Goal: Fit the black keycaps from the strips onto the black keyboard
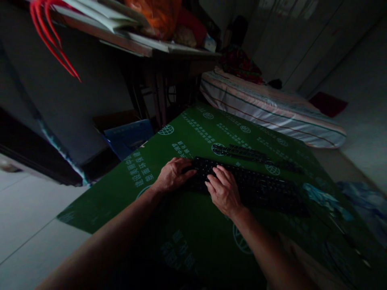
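A black keyboard [269,189] lies on the green board, its far left end under my hands. My left hand [173,176] is closed around that left end, its thumb lying over the keys and its fingers at the far edge. My right hand [225,191] rests on the keys just to the right, fingers slightly bent and apart, with nothing visible in them. Behind the keyboard lies a row of small black pieces [248,153] that look like loose keycaps; dim light hides their detail.
The green board [145,217] has pale printed writing. To the right lie a light blue cloth [322,195] and a thin tool like a screwdriver [347,237]. A cluttered table [145,50], a blue box [130,137] and a bed [272,104] stand beyond.
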The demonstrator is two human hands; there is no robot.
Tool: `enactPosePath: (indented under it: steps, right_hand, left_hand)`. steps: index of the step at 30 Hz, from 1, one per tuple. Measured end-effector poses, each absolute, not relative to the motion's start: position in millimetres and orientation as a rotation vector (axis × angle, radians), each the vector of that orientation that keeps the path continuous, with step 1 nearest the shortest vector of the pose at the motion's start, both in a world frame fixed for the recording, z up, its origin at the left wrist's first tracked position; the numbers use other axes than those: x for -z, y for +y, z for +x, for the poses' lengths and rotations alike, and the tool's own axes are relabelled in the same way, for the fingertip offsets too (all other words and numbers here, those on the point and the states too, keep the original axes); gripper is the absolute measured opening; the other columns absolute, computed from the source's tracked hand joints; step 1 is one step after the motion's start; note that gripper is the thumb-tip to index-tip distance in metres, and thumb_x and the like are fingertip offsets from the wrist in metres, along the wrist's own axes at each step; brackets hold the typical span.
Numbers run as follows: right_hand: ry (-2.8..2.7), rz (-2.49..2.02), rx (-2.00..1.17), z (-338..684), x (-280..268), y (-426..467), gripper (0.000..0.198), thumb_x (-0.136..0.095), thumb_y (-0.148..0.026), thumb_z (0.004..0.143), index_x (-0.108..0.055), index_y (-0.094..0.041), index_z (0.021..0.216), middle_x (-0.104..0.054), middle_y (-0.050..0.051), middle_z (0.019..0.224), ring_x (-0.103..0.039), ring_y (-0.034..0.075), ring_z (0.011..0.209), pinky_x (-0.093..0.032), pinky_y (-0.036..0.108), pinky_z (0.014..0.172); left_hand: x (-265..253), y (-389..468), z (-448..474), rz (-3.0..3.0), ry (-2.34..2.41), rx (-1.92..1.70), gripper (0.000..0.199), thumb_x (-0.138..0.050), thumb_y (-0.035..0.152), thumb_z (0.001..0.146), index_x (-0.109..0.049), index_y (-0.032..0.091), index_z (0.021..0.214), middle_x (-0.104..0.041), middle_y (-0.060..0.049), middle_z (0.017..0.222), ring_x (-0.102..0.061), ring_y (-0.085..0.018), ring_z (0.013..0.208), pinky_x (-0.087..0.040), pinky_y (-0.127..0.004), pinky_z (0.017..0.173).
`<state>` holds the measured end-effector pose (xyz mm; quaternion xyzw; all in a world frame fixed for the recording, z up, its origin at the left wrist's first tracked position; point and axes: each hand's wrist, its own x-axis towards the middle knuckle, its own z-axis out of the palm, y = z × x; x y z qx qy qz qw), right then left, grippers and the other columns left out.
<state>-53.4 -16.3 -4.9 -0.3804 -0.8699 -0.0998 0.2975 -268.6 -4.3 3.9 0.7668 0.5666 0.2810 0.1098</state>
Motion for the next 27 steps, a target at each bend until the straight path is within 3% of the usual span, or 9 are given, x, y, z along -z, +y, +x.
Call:
enactPosePath:
  steps: [11, 27]
  right_hand:
    - [-2.290, -1.070, 0.257, -50.8, -10.0, -39.6, 0.015, -0.053, -0.024, 0.088, -0.063, -0.016, 0.096, -0.062, 0.013, 0.113, -0.048, 0.025, 0.118, -0.044, 0.042, 0.095]
    - [-2.182, -1.033, 0.036, -16.2, -5.5, -131.4, 0.016, -0.050, -0.012, 0.086, -0.063, -0.019, 0.093, -0.068, 0.007, 0.098, -0.060, 0.021, 0.104, -0.051, 0.038, 0.092]
  left_hand:
    - [-5.5, -1.6, -271.1, 2.294, 1.654, -0.827, 0.044, -0.045, 0.053, 0.085, -0.067, 0.018, 0.099, -0.068, -0.010, 0.110, -0.060, -0.023, 0.101, -0.047, -0.038, 0.091]
    - [-14.5, -1.9, -268.3, 2.246, 1.736, -0.738, 0.046, -0.045, 0.057, 0.082, -0.067, 0.020, 0.101, -0.068, -0.009, 0.112, -0.061, -0.025, 0.104, -0.048, -0.037, 0.092]
